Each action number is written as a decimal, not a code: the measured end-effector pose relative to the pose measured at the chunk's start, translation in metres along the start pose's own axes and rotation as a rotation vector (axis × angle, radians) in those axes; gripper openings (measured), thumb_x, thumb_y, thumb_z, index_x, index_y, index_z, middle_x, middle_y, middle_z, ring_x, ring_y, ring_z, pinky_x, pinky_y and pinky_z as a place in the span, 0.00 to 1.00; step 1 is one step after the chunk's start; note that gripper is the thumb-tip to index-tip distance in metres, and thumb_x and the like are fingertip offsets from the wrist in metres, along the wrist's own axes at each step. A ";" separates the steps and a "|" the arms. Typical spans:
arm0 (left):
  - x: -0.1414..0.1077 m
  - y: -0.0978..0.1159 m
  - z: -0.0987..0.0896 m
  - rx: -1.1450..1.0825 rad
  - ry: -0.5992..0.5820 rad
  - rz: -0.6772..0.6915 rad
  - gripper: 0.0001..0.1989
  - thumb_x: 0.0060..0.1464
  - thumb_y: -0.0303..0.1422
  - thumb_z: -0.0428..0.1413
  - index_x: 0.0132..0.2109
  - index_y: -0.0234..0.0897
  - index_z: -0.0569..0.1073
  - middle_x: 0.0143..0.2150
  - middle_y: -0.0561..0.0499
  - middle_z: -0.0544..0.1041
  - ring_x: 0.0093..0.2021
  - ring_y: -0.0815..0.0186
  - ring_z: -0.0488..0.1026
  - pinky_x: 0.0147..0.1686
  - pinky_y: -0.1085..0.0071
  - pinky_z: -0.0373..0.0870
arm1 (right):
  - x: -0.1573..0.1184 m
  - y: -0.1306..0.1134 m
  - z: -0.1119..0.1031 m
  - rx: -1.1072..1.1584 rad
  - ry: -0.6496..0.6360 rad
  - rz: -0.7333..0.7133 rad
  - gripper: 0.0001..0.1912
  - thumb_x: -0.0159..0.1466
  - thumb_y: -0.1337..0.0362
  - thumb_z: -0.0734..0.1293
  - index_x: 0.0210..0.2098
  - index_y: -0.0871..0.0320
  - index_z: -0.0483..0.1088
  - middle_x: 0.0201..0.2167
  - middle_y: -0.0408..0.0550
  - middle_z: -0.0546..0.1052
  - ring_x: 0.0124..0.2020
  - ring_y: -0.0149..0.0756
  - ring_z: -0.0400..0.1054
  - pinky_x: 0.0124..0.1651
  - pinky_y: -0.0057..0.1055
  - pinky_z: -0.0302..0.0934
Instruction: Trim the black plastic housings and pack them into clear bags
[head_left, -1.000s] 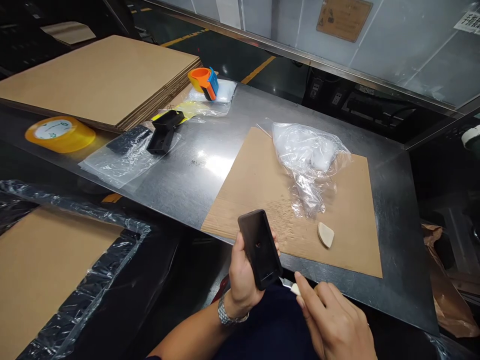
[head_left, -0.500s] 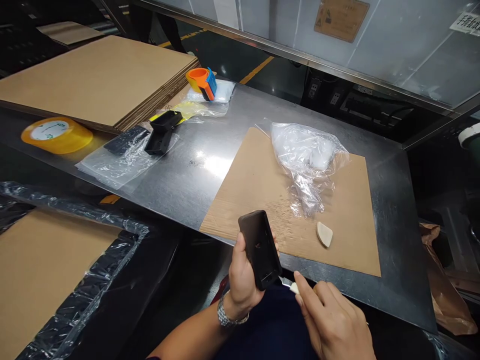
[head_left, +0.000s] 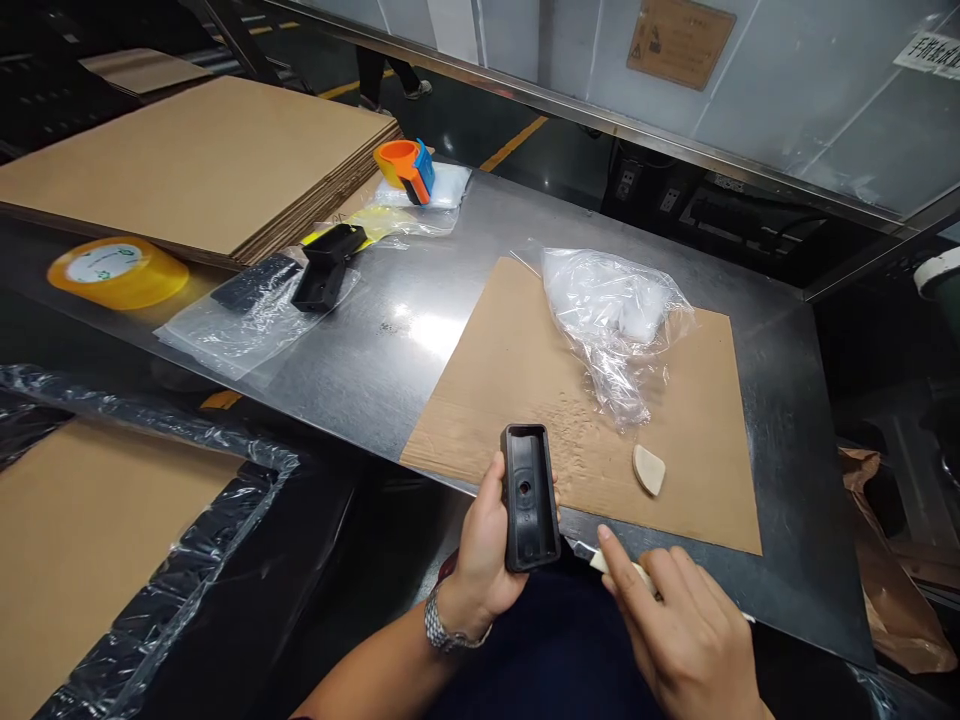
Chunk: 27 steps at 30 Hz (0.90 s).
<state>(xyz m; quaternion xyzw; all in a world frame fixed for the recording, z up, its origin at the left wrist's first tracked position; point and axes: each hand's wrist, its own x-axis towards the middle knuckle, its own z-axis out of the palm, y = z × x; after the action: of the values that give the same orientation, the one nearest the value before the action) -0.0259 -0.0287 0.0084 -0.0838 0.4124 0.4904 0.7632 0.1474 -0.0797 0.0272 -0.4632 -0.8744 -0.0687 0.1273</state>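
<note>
At the far left, a brown board [head_left: 112,540] edged in black plastic film sits lower than the metal surface [head_left: 375,370]. Above it, a thick stack of cardboard sheets [head_left: 195,160] covers the surface's left end, with a yellow tape roll [head_left: 118,272] lying in front. Next come a clear plastic bag [head_left: 225,325] and, on it, two small black pieces [head_left: 326,268]. Beyond, an orange and blue tape dispenser [head_left: 409,170] rests on a white packet [head_left: 451,182]; behind, a person's legs [head_left: 386,72] show on a dark floor [head_left: 454,120] marked with yellow lines.

At the near edge of the surface, the left hand [head_left: 484,550] grasps a black tray-like part [head_left: 531,500], its hollow facing up, just in front of a flat cardboard sheet [head_left: 487,380]. On that sheet lie crumpled clear plastic [head_left: 607,310] and a pale wedge-shaped piece [head_left: 649,471]. The right hand [head_left: 686,610] grips a pale-handled blade [head_left: 600,562], its tip close to the part's lower corner; whether they touch, I cannot tell. Behind the surface hang grey panels [head_left: 585,60], with sockets [head_left: 669,198] below. Brown wrapping [head_left: 889,590] stands at the far right.
</note>
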 end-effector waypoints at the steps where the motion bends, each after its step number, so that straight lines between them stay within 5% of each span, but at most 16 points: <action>1: 0.000 0.001 0.000 0.007 -0.005 -0.031 0.25 0.59 0.43 0.41 0.32 0.27 0.74 0.23 0.45 0.73 0.22 0.68 0.70 0.25 0.73 0.70 | 0.001 0.002 0.000 0.038 0.005 0.015 0.19 0.65 0.65 0.60 0.55 0.60 0.64 0.20 0.42 0.64 0.23 0.29 0.59 0.29 0.29 0.50; 6: 0.002 -0.001 -0.001 0.007 -0.067 -0.064 0.24 0.59 0.43 0.42 0.33 0.28 0.74 0.28 0.45 0.74 0.23 0.69 0.70 0.24 0.74 0.69 | 0.004 0.009 0.001 0.264 -0.003 0.087 0.13 0.67 0.67 0.55 0.40 0.61 0.70 0.19 0.41 0.66 0.21 0.27 0.60 0.26 0.27 0.49; 10: 0.005 -0.004 -0.003 0.034 -0.144 -0.060 0.23 0.58 0.44 0.43 0.35 0.29 0.75 0.29 0.46 0.74 0.24 0.69 0.69 0.25 0.73 0.69 | 0.007 0.008 -0.001 0.279 -0.065 0.103 0.19 0.69 0.65 0.52 0.24 0.57 0.64 0.15 0.38 0.63 0.16 0.26 0.55 0.24 0.28 0.45; 16: 0.006 -0.005 -0.008 0.063 -0.220 -0.057 0.24 0.58 0.44 0.43 0.36 0.29 0.75 0.31 0.46 0.73 0.25 0.69 0.68 0.27 0.73 0.68 | 0.009 0.007 -0.005 0.172 -0.144 0.067 0.20 0.69 0.62 0.51 0.22 0.56 0.58 0.13 0.37 0.62 0.14 0.27 0.55 0.23 0.29 0.41; 27: 0.004 -0.007 -0.004 0.137 -0.146 -0.032 0.25 0.58 0.45 0.43 0.36 0.28 0.75 0.30 0.46 0.73 0.25 0.69 0.68 0.25 0.74 0.67 | 0.007 0.004 -0.005 0.130 -0.192 0.048 0.20 0.69 0.62 0.49 0.22 0.55 0.58 0.12 0.37 0.64 0.13 0.27 0.57 0.23 0.29 0.41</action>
<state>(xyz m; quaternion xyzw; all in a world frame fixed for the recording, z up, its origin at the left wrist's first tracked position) -0.0217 -0.0314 0.0005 -0.0019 0.3868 0.4536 0.8028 0.1473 -0.0731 0.0345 -0.4793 -0.8738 0.0358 0.0744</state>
